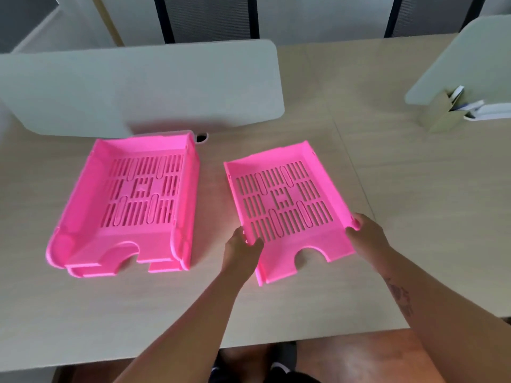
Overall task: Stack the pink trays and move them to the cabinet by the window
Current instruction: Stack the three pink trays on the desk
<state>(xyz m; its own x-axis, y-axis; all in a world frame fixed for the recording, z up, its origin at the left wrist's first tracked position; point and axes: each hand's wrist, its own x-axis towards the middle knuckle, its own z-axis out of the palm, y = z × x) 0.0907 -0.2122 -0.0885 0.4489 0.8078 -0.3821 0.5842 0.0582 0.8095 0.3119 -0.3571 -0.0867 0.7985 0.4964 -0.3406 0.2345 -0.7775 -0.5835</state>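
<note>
I am holding the single pink tray (287, 205) by its two sides.

My left hand (242, 251) is gripping the tray's left wall, thumb lying on the inside, other fingers tucked under. My right hand (367, 233) is pinching the right wall near the front corner, fingers curled over the edge. This tray is sitting on the tan desk (401, 189), front end toward me, with nothing in it. The stack of pink trays (130, 203) is resting just beside it on the left, apart from it, and its top tray is holding nothing too. A gray divider (138, 87) is standing behind the stack.
</note>
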